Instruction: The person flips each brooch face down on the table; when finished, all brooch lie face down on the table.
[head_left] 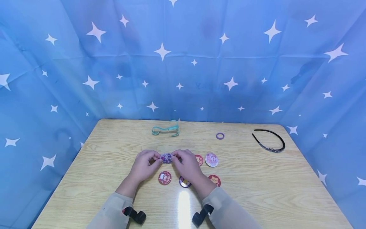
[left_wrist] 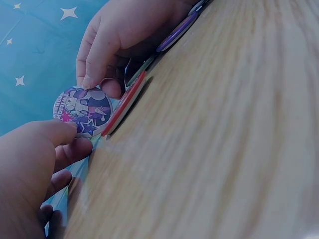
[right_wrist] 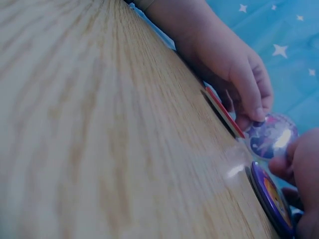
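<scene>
Both hands pinch one round purple button badge (head_left: pixel 166 158) with a cartoon figure and stars on it. My left hand (head_left: pixel 145 166) holds its left edge, and my right hand (head_left: pixel 187 164) its right edge. In the left wrist view the badge (left_wrist: pixel 84 110) is tilted up, its picture facing the camera. Just nearer lies a red badge (head_left: pixel 165 178). A purple-rimmed badge (head_left: pixel 184 182) sits partly hidden below my right hand. Beyond that hand are a small red badge (head_left: pixel 199 160), partly covered, a pink badge (head_left: pixel 212 159) and another red badge (head_left: pixel 214 180).
Toward the back of the wooden table (head_left: pixel 271 190) lies a teal hooked item (head_left: pixel 166 128). A purple ring-shaped band (head_left: pixel 220 136) is right of it, and a black headband (head_left: pixel 270 148) lies at the far right. A blue starred curtain (head_left: pixel 194 76) hangs behind.
</scene>
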`<state>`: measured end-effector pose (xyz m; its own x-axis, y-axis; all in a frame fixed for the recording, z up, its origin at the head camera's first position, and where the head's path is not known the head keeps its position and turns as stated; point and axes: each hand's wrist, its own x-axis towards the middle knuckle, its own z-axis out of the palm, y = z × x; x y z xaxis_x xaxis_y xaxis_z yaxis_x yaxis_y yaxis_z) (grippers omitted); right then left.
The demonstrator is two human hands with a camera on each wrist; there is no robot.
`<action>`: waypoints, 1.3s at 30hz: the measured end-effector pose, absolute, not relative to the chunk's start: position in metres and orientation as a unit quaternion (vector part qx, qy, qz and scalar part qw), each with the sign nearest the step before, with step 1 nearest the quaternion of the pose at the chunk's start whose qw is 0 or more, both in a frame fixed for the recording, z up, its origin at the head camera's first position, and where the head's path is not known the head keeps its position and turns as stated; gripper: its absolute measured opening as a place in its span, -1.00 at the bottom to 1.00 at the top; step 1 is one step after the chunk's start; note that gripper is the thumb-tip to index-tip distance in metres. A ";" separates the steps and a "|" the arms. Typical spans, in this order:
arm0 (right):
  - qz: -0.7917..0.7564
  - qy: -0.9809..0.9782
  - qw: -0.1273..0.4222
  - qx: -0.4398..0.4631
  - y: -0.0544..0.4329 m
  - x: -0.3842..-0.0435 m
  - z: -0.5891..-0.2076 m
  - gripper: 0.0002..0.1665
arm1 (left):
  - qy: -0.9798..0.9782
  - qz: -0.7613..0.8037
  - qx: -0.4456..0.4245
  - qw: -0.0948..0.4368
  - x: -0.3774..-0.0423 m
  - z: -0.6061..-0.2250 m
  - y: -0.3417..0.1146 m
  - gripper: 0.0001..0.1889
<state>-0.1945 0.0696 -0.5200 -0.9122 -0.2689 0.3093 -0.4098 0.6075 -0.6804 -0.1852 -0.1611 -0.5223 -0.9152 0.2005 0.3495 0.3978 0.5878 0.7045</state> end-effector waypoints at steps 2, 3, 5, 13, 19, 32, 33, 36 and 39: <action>0.400 -0.893 0.086 0.188 0.069 -0.194 -0.520 -0.84 | -0.884 -0.420 -0.168 0.117 -0.185 -0.524 -0.161 -0.94; 0.400 -0.893 0.085 0.187 0.069 -0.194 -0.519 -0.84 | -0.884 -0.420 -0.167 0.117 -0.185 -0.524 -0.161 -0.93; 0.399 -0.895 0.082 0.183 0.069 -0.194 -0.519 -0.83 | -0.884 -0.420 -0.166 0.119 -0.185 -0.524 -0.161 -0.91; 0.400 -0.898 0.067 0.172 0.068 -0.193 -0.517 -0.81 | -0.879 -0.420 -0.177 0.140 -0.185 -0.523 -0.160 -0.90; 0.407 -0.896 0.058 0.169 0.069 -0.193 -0.517 -0.78 | -0.881 -0.417 -0.175 0.140 -0.184 -0.523 -0.160 -0.90; 0.405 -0.898 0.053 0.163 0.070 -0.194 -0.517 -0.67 | -0.885 -0.415 -0.165 0.131 -0.185 -0.525 -0.159 -0.91; 0.403 -0.899 0.052 0.163 0.070 -0.194 -0.517 -0.66 | -0.885 -0.416 -0.164 0.128 -0.185 -0.524 -0.159 -0.92; 0.399 -0.901 0.048 0.162 0.070 -0.193 -0.516 -0.65 | -0.886 -0.418 -0.161 0.121 -0.185 -0.523 -0.159 -0.92; 0.395 -0.903 0.047 0.161 0.070 -0.194 -0.515 -0.65 | -0.886 -0.418 -0.162 0.116 -0.185 -0.522 -0.159 -0.93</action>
<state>-0.1936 0.0697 -0.5154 -0.9435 -0.2544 0.2123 -0.3286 0.6354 -0.6988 -0.1851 -0.1594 -0.5221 -0.9206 0.1904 0.3409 0.3842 0.5977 0.7037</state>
